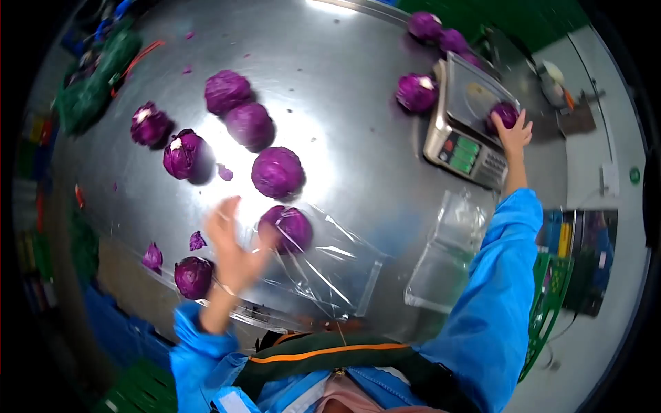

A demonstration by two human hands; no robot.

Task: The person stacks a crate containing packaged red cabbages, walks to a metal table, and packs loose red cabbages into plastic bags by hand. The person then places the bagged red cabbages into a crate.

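Note:
My right hand (513, 134) reaches out over a digital scale (475, 155) and has its fingers round a small red cabbage (504, 115) on the weighing plate. Blurred by motion, my left hand (237, 251) is raised over the steel table with its fingers spread and nothing in them. Just right of it is a red cabbage (288, 230) with a clear plastic bag (337, 268) at its lower right; whether the cabbage lies inside the bag I cannot tell. A dark red cabbage (194, 277) sits by my left wrist.
Several more red cabbages (277, 172) lie across the steel table (344, 103), some beside the scale. Flat clear bags (447, 248) lie below the scale. Loose leaf scraps (153, 257) are near the left edge. A green net sack (93, 96) is at upper left, a green crate (551, 296) at right.

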